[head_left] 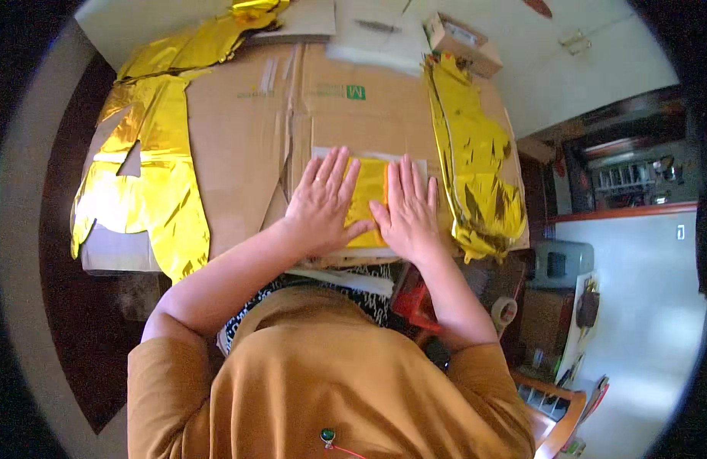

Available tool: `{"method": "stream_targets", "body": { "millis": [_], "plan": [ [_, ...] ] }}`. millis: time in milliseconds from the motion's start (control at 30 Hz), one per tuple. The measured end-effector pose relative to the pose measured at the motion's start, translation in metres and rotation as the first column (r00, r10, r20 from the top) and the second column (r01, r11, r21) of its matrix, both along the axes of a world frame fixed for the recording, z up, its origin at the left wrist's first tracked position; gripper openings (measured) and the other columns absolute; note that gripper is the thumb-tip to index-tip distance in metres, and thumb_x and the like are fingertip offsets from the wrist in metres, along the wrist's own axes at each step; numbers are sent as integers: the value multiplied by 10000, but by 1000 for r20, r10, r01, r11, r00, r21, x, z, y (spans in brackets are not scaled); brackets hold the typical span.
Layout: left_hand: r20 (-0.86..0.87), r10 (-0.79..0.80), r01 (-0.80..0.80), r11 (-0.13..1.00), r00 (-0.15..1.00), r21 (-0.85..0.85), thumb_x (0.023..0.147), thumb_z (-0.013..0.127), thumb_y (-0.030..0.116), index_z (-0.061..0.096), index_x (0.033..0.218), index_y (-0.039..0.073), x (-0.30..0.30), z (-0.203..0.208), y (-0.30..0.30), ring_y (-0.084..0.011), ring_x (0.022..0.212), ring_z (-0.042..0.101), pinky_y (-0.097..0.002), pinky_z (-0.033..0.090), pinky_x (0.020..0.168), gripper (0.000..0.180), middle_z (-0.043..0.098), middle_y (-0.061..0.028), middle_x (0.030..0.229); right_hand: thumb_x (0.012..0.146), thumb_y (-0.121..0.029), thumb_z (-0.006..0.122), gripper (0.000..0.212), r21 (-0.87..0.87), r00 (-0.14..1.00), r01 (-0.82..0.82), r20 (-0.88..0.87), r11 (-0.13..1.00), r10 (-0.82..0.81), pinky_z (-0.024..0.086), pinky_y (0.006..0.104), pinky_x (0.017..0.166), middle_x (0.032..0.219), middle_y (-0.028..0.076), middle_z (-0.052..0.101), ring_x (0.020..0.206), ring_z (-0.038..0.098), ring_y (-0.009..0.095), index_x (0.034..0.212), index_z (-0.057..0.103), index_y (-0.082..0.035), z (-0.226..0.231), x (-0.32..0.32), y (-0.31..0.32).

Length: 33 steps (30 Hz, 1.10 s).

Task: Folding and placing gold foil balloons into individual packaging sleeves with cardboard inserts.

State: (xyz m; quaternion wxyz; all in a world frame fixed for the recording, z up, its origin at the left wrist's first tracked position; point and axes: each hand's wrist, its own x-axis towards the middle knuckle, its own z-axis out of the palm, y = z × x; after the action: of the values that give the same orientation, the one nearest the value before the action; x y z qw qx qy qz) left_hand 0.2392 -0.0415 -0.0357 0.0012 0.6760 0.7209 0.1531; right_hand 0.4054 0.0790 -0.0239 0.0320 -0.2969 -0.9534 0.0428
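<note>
Both my hands lie flat, palms down, on a small golden-yellow sheet (366, 183) with an orange strip along its right side. A white sheet (320, 152) shows around its edges, over brown cardboard. My left hand (323, 200) covers the left part of the yellow sheet, fingers stretched toward the far side. My right hand (408, 214) rests over its right side, fingers extended and thumb pointing toward the left hand. Neither hand grips anything. What lies beneath the palms is hidden.
A flattened cardboard sheet (231, 145) covers the work surface. Shiny gold foil (166, 176) drapes over its left side, and torn yellow foil (480, 153) lies at the right. A small open box (464, 44) sits far right; a tape roll (504, 312) is near my right forearm.
</note>
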Motion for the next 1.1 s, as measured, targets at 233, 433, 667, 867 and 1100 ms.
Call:
{"method": "stream_targets", "body": {
  "millis": [233, 433, 667, 867, 1100],
  "plan": [
    [-25, 18, -18, 1000, 1000, 4, 899, 407, 714, 316, 1468, -107, -2, 2, -1, -446, 1467, 227, -561, 170, 1190, 1004, 270, -322, 1552, 974, -416, 540, 638, -307, 999, 18, -34, 952, -30, 373, 477, 1083, 1369, 269, 523, 1280, 521, 351, 1434, 423, 11, 60, -35, 49],
    [-1, -10, 10, 997, 1000, -83, 925, 348, 726, 263, 1527, -44, -4, 13, -1, -410, 1499, 168, -542, 132, 1207, 981, 219, -298, 1585, 835, -437, 736, 488, -230, 862, 151, -446, 961, -242, 544, 374, 785, 937, 183, 713, 829, 691, 282, 1099, 688, -30, 41, -198, 242],
    [198, -18, 30, 998, 980, -56, 944, 370, 689, 384, 1470, -41, -9, 19, -1, -410, 1495, 181, -532, 128, 1210, 900, 229, -305, 1577, 745, -422, 800, 404, -365, 942, 265, -97, 892, -320, 517, 320, 605, 768, 123, 709, 631, 655, 192, 864, 727, -43, -23, -234, 372],
    [474, -17, -41, 993, 880, 113, 908, 609, 503, 427, 1444, 38, -20, 31, -1, -433, 1465, 227, -551, 189, 1184, 732, 277, -302, 1544, 815, -318, 737, 279, -480, 812, 214, -397, 851, -428, 471, 327, 559, 661, 64, 660, 574, 595, 137, 794, 718, -41, 45, -224, 320],
    [-21, 174, -116, 738, 985, 665, 694, 806, 227, 514, 1351, 141, -76, 138, 82, -348, 1215, 503, -491, 395, 1013, 724, 532, -123, 1324, 908, -287, 674, 288, -165, 889, -154, -453, 974, 64, 447, 292, 580, 661, 38, 652, 602, 562, 97, 928, 720, -4, 154, -158, 159]
  ]
}}
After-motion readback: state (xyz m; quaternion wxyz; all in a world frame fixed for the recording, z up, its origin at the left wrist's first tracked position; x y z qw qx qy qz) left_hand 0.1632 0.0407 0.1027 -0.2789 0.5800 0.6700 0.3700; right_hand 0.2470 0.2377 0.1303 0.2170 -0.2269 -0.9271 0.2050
